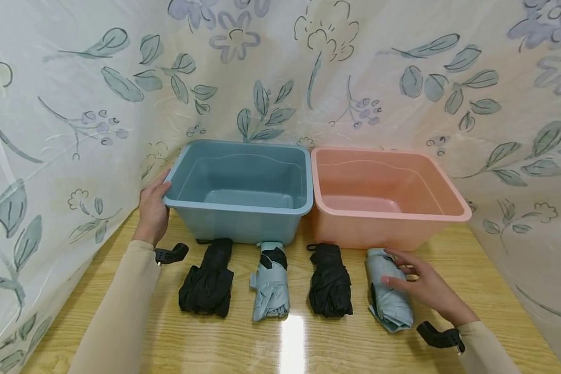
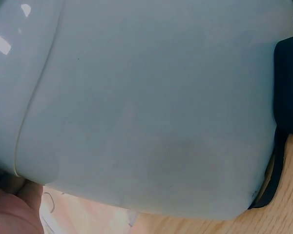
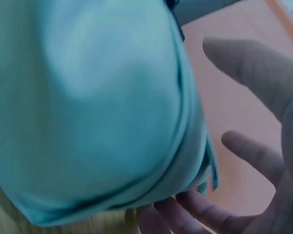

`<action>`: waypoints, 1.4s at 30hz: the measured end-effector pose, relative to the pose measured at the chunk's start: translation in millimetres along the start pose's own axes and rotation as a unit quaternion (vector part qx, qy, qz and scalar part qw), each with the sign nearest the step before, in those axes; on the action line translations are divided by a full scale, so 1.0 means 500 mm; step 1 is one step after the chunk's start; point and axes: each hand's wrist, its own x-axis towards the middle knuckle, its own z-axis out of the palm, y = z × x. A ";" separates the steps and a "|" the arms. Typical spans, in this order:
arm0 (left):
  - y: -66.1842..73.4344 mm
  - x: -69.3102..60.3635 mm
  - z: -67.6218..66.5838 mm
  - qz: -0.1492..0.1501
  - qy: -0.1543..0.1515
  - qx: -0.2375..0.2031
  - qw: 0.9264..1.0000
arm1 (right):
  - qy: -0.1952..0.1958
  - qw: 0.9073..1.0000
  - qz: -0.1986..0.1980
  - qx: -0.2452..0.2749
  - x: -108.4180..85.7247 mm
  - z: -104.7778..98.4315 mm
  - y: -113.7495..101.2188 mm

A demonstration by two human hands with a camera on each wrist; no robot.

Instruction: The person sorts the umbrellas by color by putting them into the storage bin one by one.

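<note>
At the left end of the blue plastic bin (image 1: pixel 243 210), my left hand (image 1: pixel 152 210) holds the rim. In the left wrist view the bin's wall (image 2: pixel 151 97) fills most of the picture, with the fingers (image 2: pixel 29 195) at its rim. My right hand (image 1: pixel 430 285) is spread over the rightmost folded umbrella (image 1: pixel 389 291), which is light blue; thumb and fingers are apart around it. The right wrist view shows this umbrella (image 3: pixel 112 107) close up beside the spread fingers (image 3: pixel 254 151). Whether they touch it I cannot tell.
A pink bin (image 1: pixel 392 215) stands right beside the blue one. Along the bins' front lie a black folded umbrella (image 1: pixel 210 280), a light blue one (image 1: pixel 271 291) and another black one (image 1: pixel 329 285). Floral sheeting (image 1: pixel 271 67) hangs behind and at both sides of the wooden table (image 1: pixel 224 348).
</note>
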 end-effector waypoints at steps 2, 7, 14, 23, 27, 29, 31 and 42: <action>0.000 0.001 0.001 0.001 0.000 -0.003 1.000 | -0.012 1.000 -0.006 0.007 0.006 0.000 0.011; -0.001 0.001 0.002 0.000 0.000 -0.005 1.000 | -0.043 0.999 0.000 0.033 0.019 0.000 0.027; -0.002 0.002 0.003 0.007 0.004 -0.006 1.000 | -0.071 0.997 0.015 0.039 0.033 0.002 0.029; -0.003 0.003 0.003 0.009 0.004 -0.015 1.000 | -0.045 0.999 0.010 0.024 0.037 0.011 0.024; -0.004 0.002 0.004 0.006 0.006 -0.018 1.000 | -0.028 0.999 0.010 0.016 0.035 0.018 0.020; -0.003 0.002 0.003 0.004 0.007 -0.018 1.000 | -0.022 1.000 0.009 0.019 0.034 0.020 0.018; -0.003 0.002 0.003 0.004 0.008 -0.017 1.000 | -0.018 0.999 0.011 0.026 0.034 0.021 0.017; -0.002 0.003 0.005 0.006 0.013 -0.001 1.000 | -0.001 0.998 0.002 0.063 0.027 0.030 0.020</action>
